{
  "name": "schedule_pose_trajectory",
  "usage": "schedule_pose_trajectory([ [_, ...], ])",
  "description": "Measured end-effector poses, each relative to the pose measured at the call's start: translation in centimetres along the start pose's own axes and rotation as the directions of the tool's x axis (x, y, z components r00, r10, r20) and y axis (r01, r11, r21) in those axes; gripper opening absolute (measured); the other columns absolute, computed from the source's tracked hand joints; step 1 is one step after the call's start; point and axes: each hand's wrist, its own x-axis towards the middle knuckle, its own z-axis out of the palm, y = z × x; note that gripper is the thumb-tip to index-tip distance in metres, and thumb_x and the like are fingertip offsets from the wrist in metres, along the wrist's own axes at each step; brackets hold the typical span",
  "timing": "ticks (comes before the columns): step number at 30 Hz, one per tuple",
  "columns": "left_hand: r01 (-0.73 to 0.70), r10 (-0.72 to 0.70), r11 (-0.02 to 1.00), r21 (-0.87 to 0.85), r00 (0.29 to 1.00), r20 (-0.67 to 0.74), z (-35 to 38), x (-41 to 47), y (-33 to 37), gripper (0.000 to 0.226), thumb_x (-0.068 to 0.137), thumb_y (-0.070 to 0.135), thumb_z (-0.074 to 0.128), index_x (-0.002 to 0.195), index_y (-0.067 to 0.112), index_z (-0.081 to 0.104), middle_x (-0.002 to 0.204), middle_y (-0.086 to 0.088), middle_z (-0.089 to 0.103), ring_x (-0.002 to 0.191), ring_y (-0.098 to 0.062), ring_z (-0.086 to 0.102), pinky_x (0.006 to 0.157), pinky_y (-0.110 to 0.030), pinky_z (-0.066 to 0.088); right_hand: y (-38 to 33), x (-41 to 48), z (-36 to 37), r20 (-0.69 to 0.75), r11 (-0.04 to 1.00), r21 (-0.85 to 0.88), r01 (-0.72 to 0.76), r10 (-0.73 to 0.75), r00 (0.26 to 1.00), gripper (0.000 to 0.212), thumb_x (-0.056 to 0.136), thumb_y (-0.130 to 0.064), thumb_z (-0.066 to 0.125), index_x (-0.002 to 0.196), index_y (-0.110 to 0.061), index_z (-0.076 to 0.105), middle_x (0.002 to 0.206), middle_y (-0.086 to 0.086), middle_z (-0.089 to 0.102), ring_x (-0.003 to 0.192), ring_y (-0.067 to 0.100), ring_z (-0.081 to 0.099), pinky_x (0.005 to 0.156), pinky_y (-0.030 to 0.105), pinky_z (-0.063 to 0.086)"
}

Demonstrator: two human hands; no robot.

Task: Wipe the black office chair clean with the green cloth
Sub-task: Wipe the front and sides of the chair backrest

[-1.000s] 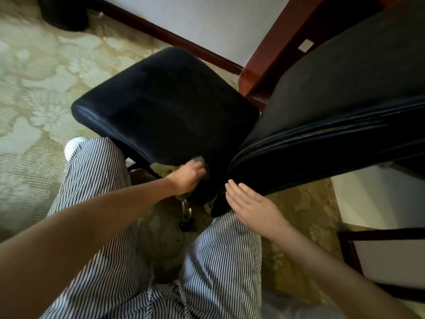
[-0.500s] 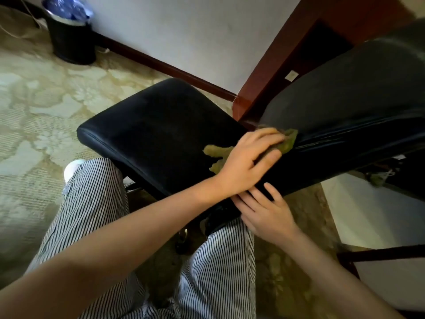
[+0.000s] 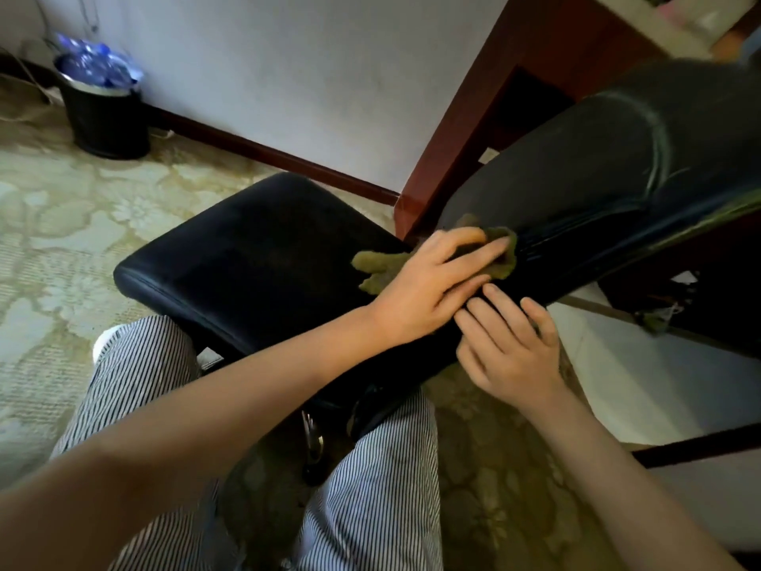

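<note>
Nearest the camera, striped trousers fill the bottom of the view, and both bare forearms reach forward over them.

The right hand is the nearer of the two. It lies against the near lower edge of the backrest with its fingers straight and slightly spread, holding nothing, and seems to be steadying the chair.

Just beyond it, almost touching, the left hand presses flat on the green cloth. Its fingers are extended rather than curled, pinning the cloth to the padded rim where the backrest meets the seat. The cloth is bunched under the palm. One ragged end sticks out to the left over the seat and another shows past the fingertips on the right.

The black office chair is tipped back, so the backrest runs as a long dark band from the hands away to the far right. That long axis is what matters for the coming move. Most of the backrest lies to the right of and beyond the left fingers, so the likely stroke is a push along the rim in that direction. The left hand already holds the cloth, and the right hand would have to stay clear of its path.

The seat lies to the left of the hands over patterned carpet. Farther off is a dark wooden desk behind the backrest, and a black waste bin stands by the wall at far left.
</note>
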Motion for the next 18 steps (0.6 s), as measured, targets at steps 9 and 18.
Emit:
schedule_pose_trajectory([
  [9, 0.031, 0.002, 0.980, -0.199, 0.987, 0.162, 0.8, 9.5, 1.2, 0.042, 0.094, 0.020, 0.041, 0.131, 0.001, 0.048, 0.111, -0.007, 0.049, 0.105, -0.013, 0.046, 0.097, -0.032, 0.041, 5.3, 2.0, -1.1, -0.060, 0.991, -0.113, -0.075, 0.069, 0.996, 0.019, 0.091, -0.020, 0.046, 0.104, -0.014, 0.058, 0.114, 0.005, 0.053, 0.115, 0.022, 0.048, 0.114, 0.036, 0.011],
  [18, 0.204, -0.169, 0.952, -0.228, 0.972, 0.165, 1.6, 14.6, -0.6, 0.014, 0.090, 0.017, 0.052, 0.102, 0.012, 0.059, 0.092, 0.012, 0.059, 0.088, 0.010, 0.054, 0.083, -0.009, 0.040, 8.0, 1.7, -2.5, 0.160, 0.969, -0.202, -0.142, 0.176, 0.971, 0.031, 0.091, -0.023, 0.041, 0.102, -0.014, 0.069, 0.112, 0.005, 0.068, 0.117, 0.023, 0.046, 0.112, 0.035, 0.014],
])
